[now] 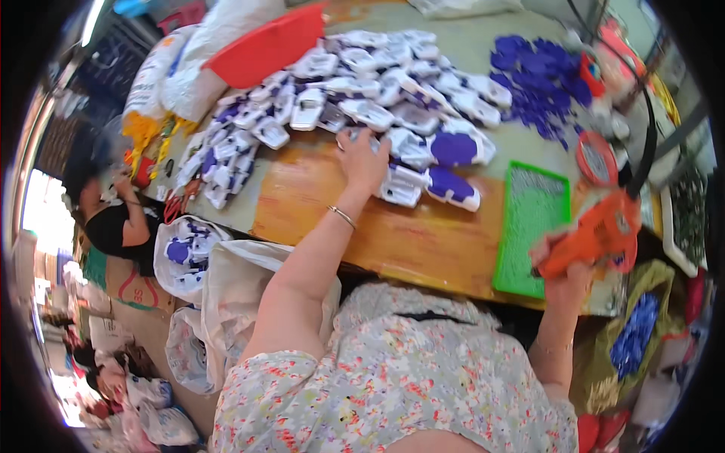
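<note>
My left hand (364, 160) reaches to the front of a pile of white and purple plastic shells (366, 113). Its fingers curl round one white plastic shell, mostly hidden under them. Just right of that hand lie white shells with purple panels (455, 149), set apart at the table's front. My right hand (568, 273) grips an orange corded power drill (600, 234), held up over the table's right front edge. Beside the drill is a shallow green tray (498, 281) with many tiny grey pieces in it, too small to name.
A red basin (264, 47) and white sacks (198, 75) stand at the back left. Loose purple parts (540, 75) are heaped at the back right, near a round red dish (596, 157). White bags (253, 257) hang at the front left. Another person (124, 223) sits beyond.
</note>
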{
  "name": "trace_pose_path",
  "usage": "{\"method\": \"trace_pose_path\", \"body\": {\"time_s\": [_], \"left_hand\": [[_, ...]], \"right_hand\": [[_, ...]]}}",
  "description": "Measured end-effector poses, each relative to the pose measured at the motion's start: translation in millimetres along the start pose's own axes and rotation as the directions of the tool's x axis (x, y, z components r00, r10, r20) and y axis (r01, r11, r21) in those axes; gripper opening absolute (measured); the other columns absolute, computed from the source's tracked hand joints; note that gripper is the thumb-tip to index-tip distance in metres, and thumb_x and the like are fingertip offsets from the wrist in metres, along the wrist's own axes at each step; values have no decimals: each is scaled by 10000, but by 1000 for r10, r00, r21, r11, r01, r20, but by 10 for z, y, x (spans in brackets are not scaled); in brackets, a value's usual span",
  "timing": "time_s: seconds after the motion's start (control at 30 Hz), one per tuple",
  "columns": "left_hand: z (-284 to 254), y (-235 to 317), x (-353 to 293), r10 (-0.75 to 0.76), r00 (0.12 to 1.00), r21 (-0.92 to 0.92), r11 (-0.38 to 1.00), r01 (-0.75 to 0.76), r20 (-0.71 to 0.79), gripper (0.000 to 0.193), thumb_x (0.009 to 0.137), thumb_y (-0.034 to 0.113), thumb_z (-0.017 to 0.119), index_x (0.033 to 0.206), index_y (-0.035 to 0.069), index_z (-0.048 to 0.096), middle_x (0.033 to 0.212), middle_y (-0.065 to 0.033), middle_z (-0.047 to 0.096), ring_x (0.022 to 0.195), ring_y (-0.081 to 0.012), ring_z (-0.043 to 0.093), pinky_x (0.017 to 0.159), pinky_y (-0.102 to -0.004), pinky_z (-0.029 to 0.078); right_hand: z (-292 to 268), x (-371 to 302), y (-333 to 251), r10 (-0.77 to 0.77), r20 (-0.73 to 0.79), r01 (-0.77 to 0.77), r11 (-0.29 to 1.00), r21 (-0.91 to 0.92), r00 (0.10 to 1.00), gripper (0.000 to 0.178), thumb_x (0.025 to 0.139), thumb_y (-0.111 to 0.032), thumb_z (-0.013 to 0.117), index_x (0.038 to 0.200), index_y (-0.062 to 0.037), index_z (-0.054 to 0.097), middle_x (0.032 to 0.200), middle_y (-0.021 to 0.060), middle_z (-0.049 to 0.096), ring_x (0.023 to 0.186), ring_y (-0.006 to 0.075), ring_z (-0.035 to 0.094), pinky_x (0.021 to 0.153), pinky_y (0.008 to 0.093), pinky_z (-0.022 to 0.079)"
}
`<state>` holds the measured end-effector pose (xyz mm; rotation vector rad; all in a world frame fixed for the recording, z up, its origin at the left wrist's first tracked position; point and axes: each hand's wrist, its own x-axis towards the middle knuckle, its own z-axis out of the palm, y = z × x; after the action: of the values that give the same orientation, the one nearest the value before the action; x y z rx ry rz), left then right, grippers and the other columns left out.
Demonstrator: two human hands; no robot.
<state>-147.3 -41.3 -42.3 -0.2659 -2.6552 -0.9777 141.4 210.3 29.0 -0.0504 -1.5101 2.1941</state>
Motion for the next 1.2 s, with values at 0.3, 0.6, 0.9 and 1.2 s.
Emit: {"method": "trace_pose_path", "body": {"time_s": [0.3,0.6,0.9,1.2], "left_hand": [[-226,632,-529,490,871,113,868,-483,-47,425,839,237,687,1196,22,605,1266,-267,534,1112,-443,543,918,-496,457],[-91,1278,-1518,770,461,-687,620,-379,441,464,816,121,736,1229,13,553,991,-145,572,835,-305,600,704,-372,495],[-100,1328,-1169,766,583,-241,641,-729,273,534,711,142,777,1205,79,584,1167,-165,559,1064,-363,557,910,-454,448],[-26,1351,-1122,881,358,-332,452,-828,308,397,803,181,685,1189,116,613,1290,-111,570,1326,-396,420,1095,-649,257]], "right_hand": [[165,38,-443,-228,-76,214,964,-159,971,673,884,-440,691,1312,35,483,835,61,600,719,154,582,582,291,445],[170,-19,-515,-256,-34,235,926,-295,966,501,902,-336,692,1220,26,553,1072,131,667,909,181,646,774,307,503],[9,72,-563,-124,89,144,952,-272,988,492,857,-235,637,1228,68,523,893,152,624,778,228,598,711,375,498],[88,141,-477,-116,-52,93,943,-319,992,221,826,-58,731,1027,-18,648,875,3,664,709,30,573,571,193,432]]}}
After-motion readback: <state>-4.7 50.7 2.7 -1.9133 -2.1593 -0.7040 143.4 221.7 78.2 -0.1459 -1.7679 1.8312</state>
